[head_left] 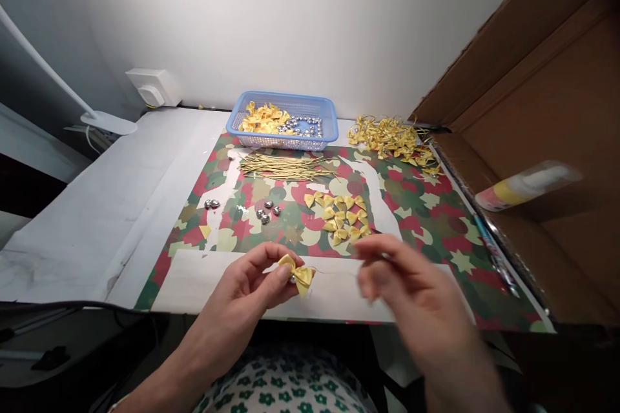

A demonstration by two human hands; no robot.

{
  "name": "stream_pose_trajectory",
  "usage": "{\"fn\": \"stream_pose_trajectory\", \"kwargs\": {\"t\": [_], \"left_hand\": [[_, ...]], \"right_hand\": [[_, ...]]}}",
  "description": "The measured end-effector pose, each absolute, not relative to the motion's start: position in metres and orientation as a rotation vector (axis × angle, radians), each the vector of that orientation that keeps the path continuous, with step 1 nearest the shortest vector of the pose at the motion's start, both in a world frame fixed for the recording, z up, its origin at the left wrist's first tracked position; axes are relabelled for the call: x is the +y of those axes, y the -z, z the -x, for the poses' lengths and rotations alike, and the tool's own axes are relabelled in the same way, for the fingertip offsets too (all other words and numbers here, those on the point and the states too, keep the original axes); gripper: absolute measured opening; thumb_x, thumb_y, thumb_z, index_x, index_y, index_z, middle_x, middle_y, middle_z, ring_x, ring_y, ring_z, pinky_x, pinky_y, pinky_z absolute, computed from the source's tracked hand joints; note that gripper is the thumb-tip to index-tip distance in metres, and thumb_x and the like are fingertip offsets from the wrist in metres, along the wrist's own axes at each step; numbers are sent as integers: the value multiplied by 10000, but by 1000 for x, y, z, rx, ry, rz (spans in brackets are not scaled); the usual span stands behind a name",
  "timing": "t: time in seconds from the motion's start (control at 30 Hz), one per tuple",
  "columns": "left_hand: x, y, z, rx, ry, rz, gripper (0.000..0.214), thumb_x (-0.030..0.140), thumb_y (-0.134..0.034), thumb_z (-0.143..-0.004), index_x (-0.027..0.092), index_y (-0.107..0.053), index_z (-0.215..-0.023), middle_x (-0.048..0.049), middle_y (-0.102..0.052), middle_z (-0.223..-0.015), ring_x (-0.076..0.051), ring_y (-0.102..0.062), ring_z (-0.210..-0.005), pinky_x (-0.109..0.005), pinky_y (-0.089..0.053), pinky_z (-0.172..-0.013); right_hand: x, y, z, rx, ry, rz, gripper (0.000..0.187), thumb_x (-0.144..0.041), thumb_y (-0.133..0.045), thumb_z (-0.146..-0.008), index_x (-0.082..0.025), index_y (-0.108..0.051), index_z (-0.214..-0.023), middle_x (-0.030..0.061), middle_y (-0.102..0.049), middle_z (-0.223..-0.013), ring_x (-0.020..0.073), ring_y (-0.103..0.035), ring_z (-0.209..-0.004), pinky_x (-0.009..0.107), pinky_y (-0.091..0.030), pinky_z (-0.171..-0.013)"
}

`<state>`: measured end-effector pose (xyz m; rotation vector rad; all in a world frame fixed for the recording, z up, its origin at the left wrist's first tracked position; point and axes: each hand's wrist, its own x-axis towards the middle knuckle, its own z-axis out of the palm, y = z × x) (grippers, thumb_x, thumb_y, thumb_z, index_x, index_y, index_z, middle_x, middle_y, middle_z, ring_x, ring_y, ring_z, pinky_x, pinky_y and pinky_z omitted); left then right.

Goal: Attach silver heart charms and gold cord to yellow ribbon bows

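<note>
Above the table's front edge, my left hand [259, 281] pinches a yellow ribbon bow [301, 276] between thumb and fingers. A bit of something silver shows beneath the bow's middle. From the bow a fine thread [334, 272] runs right toward my right hand [402, 277], whose fingers are curled together and smeared by motion. A small dark tip [376, 230] shows by its fingers; I cannot tell what it is. Beyond that hand lie rows of yellow bows [341, 216]. Silver beads [268, 210] sit in the middle of the patterned sheet, with a few more farther left.
A blue basket [281, 142] at the back holds yellow bows and silver beads. Gold ties [288, 166] lie before it. Finished-looking bows with ties [392, 139] are heaped back right. A cardboard box [533, 110], a glue bottle [523, 187] and pens [494, 255] border the right side.
</note>
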<state>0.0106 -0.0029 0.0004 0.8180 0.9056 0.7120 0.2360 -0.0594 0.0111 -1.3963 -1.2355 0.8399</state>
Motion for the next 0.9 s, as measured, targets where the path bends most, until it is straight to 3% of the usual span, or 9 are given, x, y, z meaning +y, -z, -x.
{"fn": "stream_pose_trajectory", "kwargs": {"t": [0.13, 0.27, 0.43, 0.53, 0.67, 0.9], "left_hand": [[-4, 7, -12, 869, -715, -853, 195, 419, -723, -1014, 227, -763, -1017, -18, -718, -1016, -181, -672, -1013, -283, -578, -995], [-4, 13, -11, 911, -658, -909, 213, 444, -662, -1039, 247, -742, -1035, -15, -720, -1076, -207, -660, -1077, -330, -563, -1036], [2, 15, -7, 1070, -575, -1349, 273, 431, -571, -1051, 212, -723, -997, -32, -721, -946, -206, -666, -903, -293, -548, -815], [5, 18, -5, 1096, -545, -1394, 277, 429, -567, -1039, 212, -715, -951, -27, -725, -904, -203, -669, -844, -295, -542, -766], [9, 28, -2, 1159, -492, -1470, 240, 411, -566, -1029, 217, -706, -1013, -21, -742, -843, -195, -651, -717, -292, -517, -641], [15, 38, -3, 1218, -472, -1727, 193, 284, -540, -1012, 206, -695, -927, -27, -739, -836, -198, -639, -713, -321, -471, -686]], "right_hand": [[-42, 8, -198, -1425, -1043, 1446, 200, -371, -609, -1031, -214, -710, -959, 36, -682, -910, 153, -610, -724, 274, -487, -642], [-39, 18, -192, -1438, -1066, 1506, 275, -356, -537, -1042, -204, -651, -844, 17, -617, -796, 162, -567, -743, 272, -440, -649], [-36, 25, -200, -1425, -1167, 1556, 302, -371, -549, -1034, -205, -618, -791, -4, -579, -762, 146, -542, -694, 253, -433, -608], [-35, 28, -202, -1442, -1184, 1586, 315, -385, -540, -1045, -207, -627, -800, -7, -575, -761, 149, -543, -696, 255, -438, -611], [-32, 32, -199, -1497, -1125, 1622, 298, -341, -524, -1051, -208, -638, -809, 5, -607, -765, 160, -553, -692, 271, -428, -620], [-28, 44, -193, -1603, -886, 1662, 213, -206, -543, -993, -202, -640, -804, 53, -651, -818, 205, -592, -737, 325, -419, -674]]}}
